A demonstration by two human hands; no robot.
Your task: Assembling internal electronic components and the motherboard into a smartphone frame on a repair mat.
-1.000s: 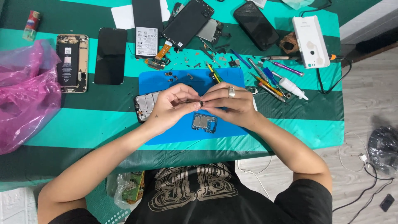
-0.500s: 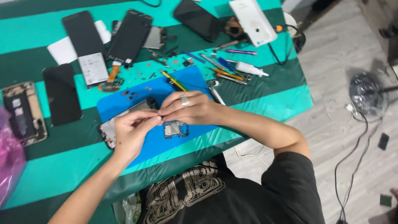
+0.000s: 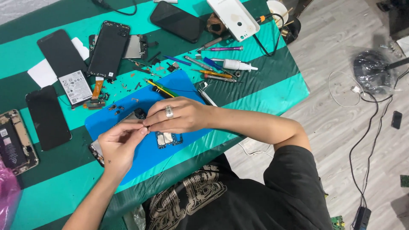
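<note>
My left hand and my right hand, which wears a ring, meet fingertip to fingertip over a blue work mat. Both pinch a tiny part between them, too small to identify. A small circuit board lies on the mat just below my right hand. Part of an opened phone body sticks out from under my left hand at the mat's left edge. Small screws and loose bits lie scattered on the mat's far side.
The green striped table carries black phone screens, a white phone back, a battery, an opened phone and a glue bottle among screwdrivers. On the floor to the right lie cables and a black bag.
The view has swung right and tilted, so the floor now shows. My hands stay together over the blue mat, pinching at the same spot.
</note>
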